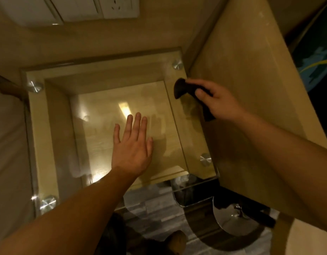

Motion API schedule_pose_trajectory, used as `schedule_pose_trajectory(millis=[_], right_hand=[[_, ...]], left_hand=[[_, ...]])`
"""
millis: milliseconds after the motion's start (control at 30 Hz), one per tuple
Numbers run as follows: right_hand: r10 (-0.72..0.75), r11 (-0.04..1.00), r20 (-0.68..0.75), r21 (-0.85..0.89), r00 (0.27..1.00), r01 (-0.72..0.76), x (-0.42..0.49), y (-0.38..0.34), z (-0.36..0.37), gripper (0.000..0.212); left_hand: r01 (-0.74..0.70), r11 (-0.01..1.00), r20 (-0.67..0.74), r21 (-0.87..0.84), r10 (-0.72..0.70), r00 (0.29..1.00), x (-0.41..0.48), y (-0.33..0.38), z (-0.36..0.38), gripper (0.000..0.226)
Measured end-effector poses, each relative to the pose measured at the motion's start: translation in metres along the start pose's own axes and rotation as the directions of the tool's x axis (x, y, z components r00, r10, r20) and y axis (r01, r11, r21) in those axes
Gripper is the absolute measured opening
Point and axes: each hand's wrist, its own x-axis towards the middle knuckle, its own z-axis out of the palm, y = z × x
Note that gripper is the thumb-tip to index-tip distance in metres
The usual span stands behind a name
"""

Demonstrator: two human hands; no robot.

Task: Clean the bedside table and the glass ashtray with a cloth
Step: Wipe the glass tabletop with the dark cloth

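The bedside table [48, 115], glass-topped with round metal studs [34, 86] at its corners, fills the middle of the view. The left hand [132, 146] lies flat and spread on the glass; the right hand [216, 100] grips a dark cloth [181, 88] at the table's right edge.

Head view, steeply downward, close above glass-topped bedside table [179, 100], wide-angle

Looking down, we see the bedside table's glass top [54, 115] mostly bare, with open room at its back and left. Our left hand [133, 144] lies flat on the middle, and our right hand [214, 100], gripping a dark cloth [184, 87], fills the right edge. A tall wooden panel [247, 70] walls off the right side, and four metal studs [178, 64] stand at the corners.
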Motion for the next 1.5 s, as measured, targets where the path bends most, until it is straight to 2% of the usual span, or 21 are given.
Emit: schedule_pose_trajectory(millis=[100, 200, 300, 367, 533, 967, 1500], right_hand=[[-0.082, 0.992, -0.032, -0.099, 0.996, 0.079, 0.066, 0.0, -0.001, 0.039], [-0.199, 0.93, 0.047, -0.305, 0.979, 0.204, 0.124, -0.001, 0.002, 0.04], [-0.242, 0.721, 0.247, -0.601, 0.938, 0.344, 0.165, 0.002, 0.01, 0.045], [-0.195, 0.634, 0.314, -0.682, 0.929, 0.363, 0.173, 0.007, 0.016, 0.052], [-0.243, 0.582, 0.328, -0.704, 0.913, 0.407, 0.168, 0.02, 0.018, 0.057], [-0.286, 0.567, 0.334, -0.696, 0.898, 0.439, 0.071, 0.054, 0.038, 0.052], [-0.287, 0.652, 0.293, -0.638, 0.912, 0.41, -0.085, 0.102, 0.074, 0.049]], left_hand=[[0.007, 1.0, 0.013, 0.004, -0.007, 1.0, 0.0, 0.0, 0.0, 0.065], [0.011, 1.0, 0.011, 0.016, -0.011, 1.0, 0.0, 0.001, 0.002, 0.065], [0.004, 0.999, 0.006, 0.053, -0.004, 1.0, 0.002, 0.0, 0.004, 0.066], [0.003, 0.998, 0.001, 0.062, -0.003, 1.0, 0.003, -0.002, 0.005, 0.067], [-0.005, 0.999, 0.003, 0.046, 0.005, 1.0, 0.004, -0.002, 0.003, 0.067], [0.023, 0.998, 0.018, 0.053, -0.024, 1.0, 0.006, -0.001, -0.001, 0.065], [0.02, 0.999, -0.03, 0.03, -0.019, 0.999, 0.004, -0.001, 0.0, 0.067]])
